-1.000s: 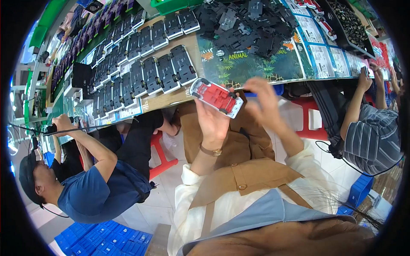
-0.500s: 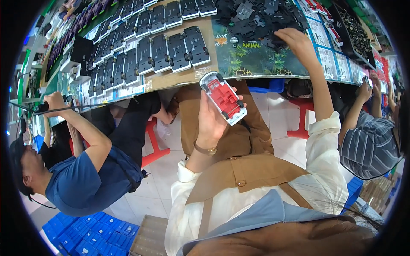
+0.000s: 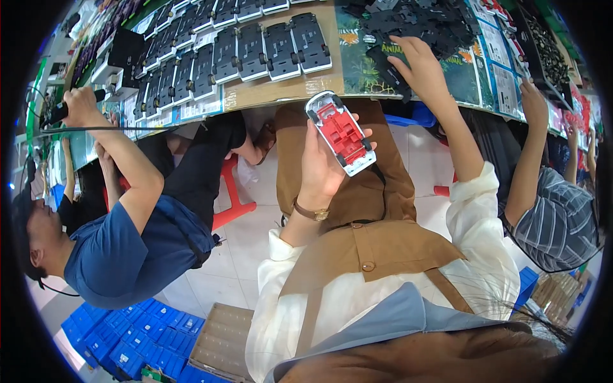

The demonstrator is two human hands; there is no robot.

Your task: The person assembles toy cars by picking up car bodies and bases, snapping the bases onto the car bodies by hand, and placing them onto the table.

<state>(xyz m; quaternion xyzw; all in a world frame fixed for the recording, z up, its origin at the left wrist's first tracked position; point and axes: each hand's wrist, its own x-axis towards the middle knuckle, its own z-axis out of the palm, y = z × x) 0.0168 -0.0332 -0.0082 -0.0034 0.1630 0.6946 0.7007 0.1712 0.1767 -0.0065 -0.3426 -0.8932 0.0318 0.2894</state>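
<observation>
My left hand [image 3: 321, 167] holds a toy car [image 3: 341, 132] upside down in front of my lap. Its white body is turned away, so the red inside and black wheels face up. At the table's front part, my right hand [image 3: 424, 71] has its thumb and fingers on a black toy-car base plate [image 3: 391, 75], partly hidden by the hand. Just behind it lies a loose heap of similar black plates [image 3: 424, 29]. To the left, rows of white toy cars with black bases fitted [image 3: 279, 51] lie wheels up on cardboard.
A person in blue [image 3: 121, 255] works at my left holding a dark tool [image 3: 73, 107]; another in a striped top [image 3: 555, 220] sits at my right. A black tray of small parts [image 3: 543, 54] stands far right. Blue boxes [image 3: 137, 338] and red stools [image 3: 230, 198] are below.
My right hand has drawn a black base plate out of the heap, toward me and to the left. The toy car stays in my left hand. The view has shifted slightly.
</observation>
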